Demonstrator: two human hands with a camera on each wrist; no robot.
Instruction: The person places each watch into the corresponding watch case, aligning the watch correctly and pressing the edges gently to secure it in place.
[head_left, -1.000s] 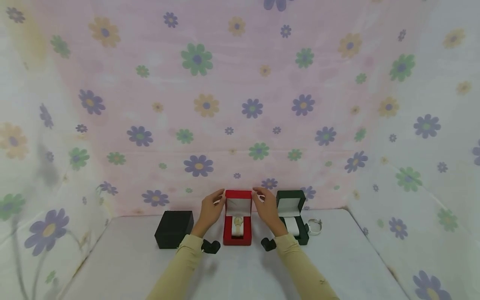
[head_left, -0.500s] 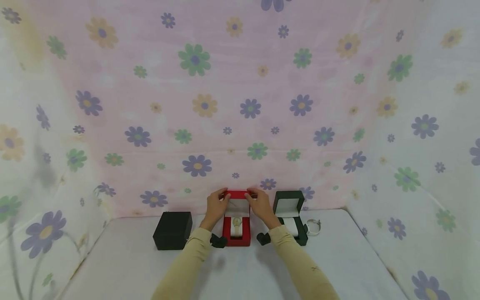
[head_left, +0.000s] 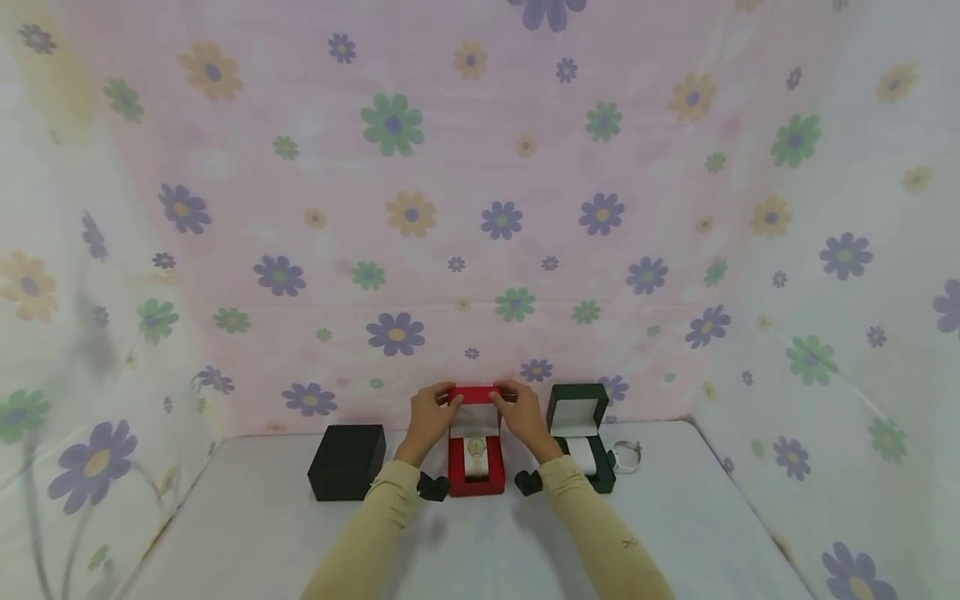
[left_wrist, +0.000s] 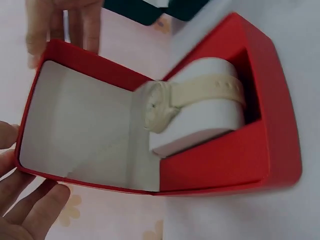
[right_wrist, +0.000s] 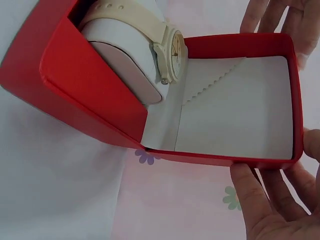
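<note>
A red watch box point(head_left: 477, 489) stands with its lid raised at the middle of the table. Inside, a cream-strapped wristwatch point(left_wrist: 159, 107) is wrapped round a white cushion point(left_wrist: 197, 131). My left hand point(head_left: 430, 419) holds the lid's upper left corner, and my right hand point(head_left: 523, 418) its upper right corner. In the right wrist view, the right fingers point(right_wrist: 252, 192) lie along the outside of the red lid point(right_wrist: 200, 159). The pale lid lining point(left_wrist: 85, 120) faces the watch in the left wrist view.
A closed black box point(head_left: 347, 462) stands to the left. On the right is an open dark green watch box point(head_left: 579, 396) with a white cushion, and beside it lies a white wristwatch point(head_left: 627, 457). Flowered cloth point(head_left: 480, 250) rises behind the table point(head_left: 480, 550).
Both hands have moved inward from beside the red lid to hold its upper corners. The lid remains raised, and the other boxes stay where they were.
</note>
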